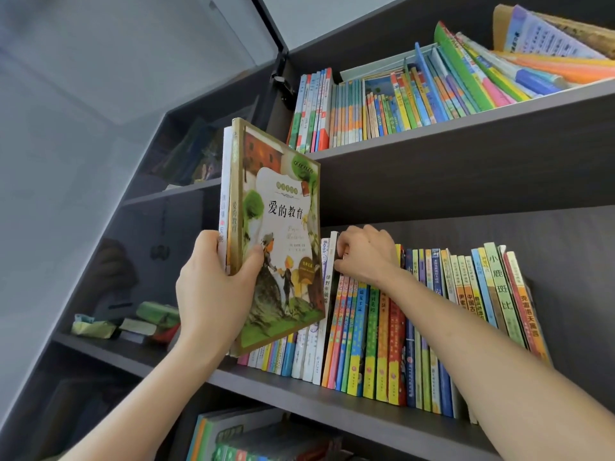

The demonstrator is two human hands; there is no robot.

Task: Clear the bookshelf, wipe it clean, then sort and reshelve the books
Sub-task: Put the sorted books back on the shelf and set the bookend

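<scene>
Well, from my seat this looks like the clearing stage, with most of the shelves loaded. At far left a glass door (100,94) stands swung open, which is what gives the hands free access to the dark bookshelf (332,404). In the left compartment lie some folded paper oddments (133,324), green and white; I can't make out what they are.

The left hand (213,294) grips two books upright, thumb across the front and fingers behind. One is a picture-cover book (283,227), and pressed against its back is a white book (225,194). I judge they are held up and clear of the shelf as a growing stack, which leaves the other hand free to fetch more.

The right hand (362,257) reaches in with its fingers curled over the top edges at the left part of the row of books (432,327) on the middle shelf. Tipping a spine out from the top is the easy way when they are packed this tight. I cannot tell exactly which spine it pinches.

Further right that row leans slightly. Above it, the upper books (399,104) slump hard to the left, and more lie flat in the compartment below (249,444).
</scene>
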